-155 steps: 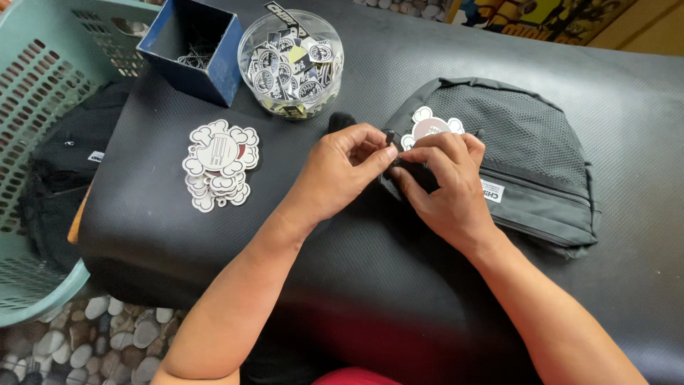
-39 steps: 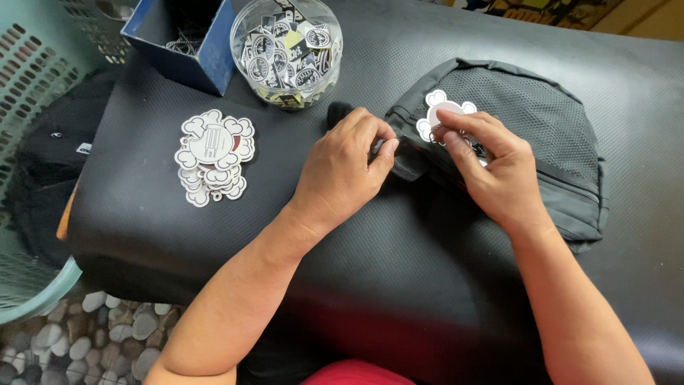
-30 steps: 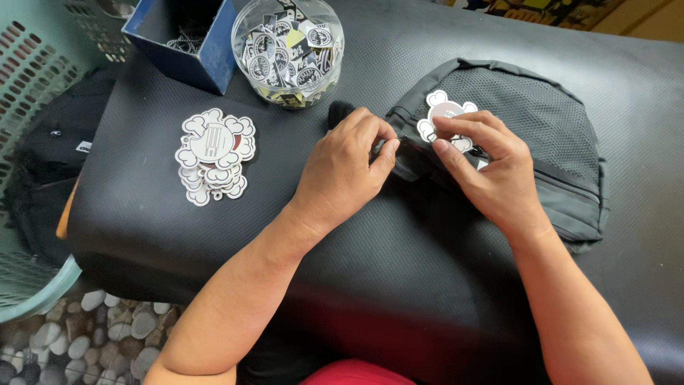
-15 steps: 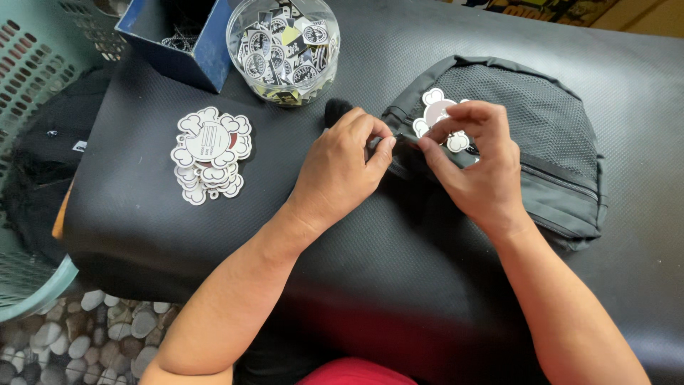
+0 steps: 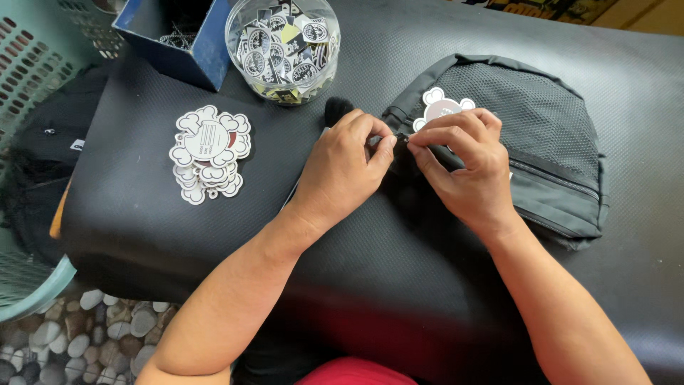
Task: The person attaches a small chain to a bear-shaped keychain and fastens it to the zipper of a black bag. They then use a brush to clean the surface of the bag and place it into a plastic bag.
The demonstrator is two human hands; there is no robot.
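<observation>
The black mesh bag (image 5: 527, 135) lies on the black counter (image 5: 214, 235), its near edge pinched between the fingertips of both hands. The left hand (image 5: 342, 167) and right hand (image 5: 467, 167) meet there, fingers closed on a small piece at the edge, beside a cloud-shaped tag (image 5: 438, 107).

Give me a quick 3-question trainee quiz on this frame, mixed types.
1. True or false: the left hand and right hand meet fingertip to fingertip at the edge of the black mesh bag.
2. The pile of white cloud-shaped tags lies: A) in the blue box, B) on the black surface, C) in the teal basket.
3. Which container holds the round badges?

Key: 1 true; 2 B; 3 the clear round tub.
</observation>
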